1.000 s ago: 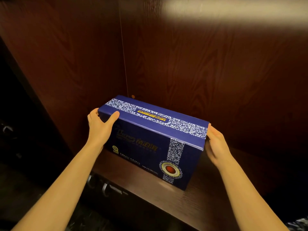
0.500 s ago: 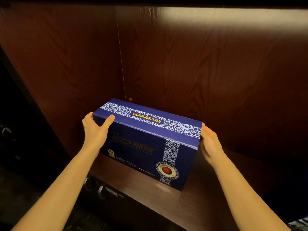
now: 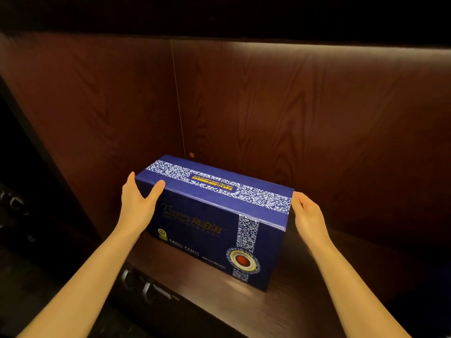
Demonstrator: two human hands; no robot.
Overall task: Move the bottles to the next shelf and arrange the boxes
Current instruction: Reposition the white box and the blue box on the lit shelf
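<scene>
We see a rectangular blue cardboard box (image 3: 214, 220) resting on the dark wood-grain shelf (image 3: 305, 301), our left hand (image 3: 139, 206) and right hand (image 3: 308, 219) spread flat against its ends.

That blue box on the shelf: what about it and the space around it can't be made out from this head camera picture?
- Blue box: back, bottom and both end faces hidden by its own body; contents unseen, it is closed.
- Left hand and right hand: fingers behind the box ends hidden.
- Small print on the front: too small to read.
- Shelf: its right end and the space left of the cabinet lost in darkness.
- Bottles: none in view.
</scene>
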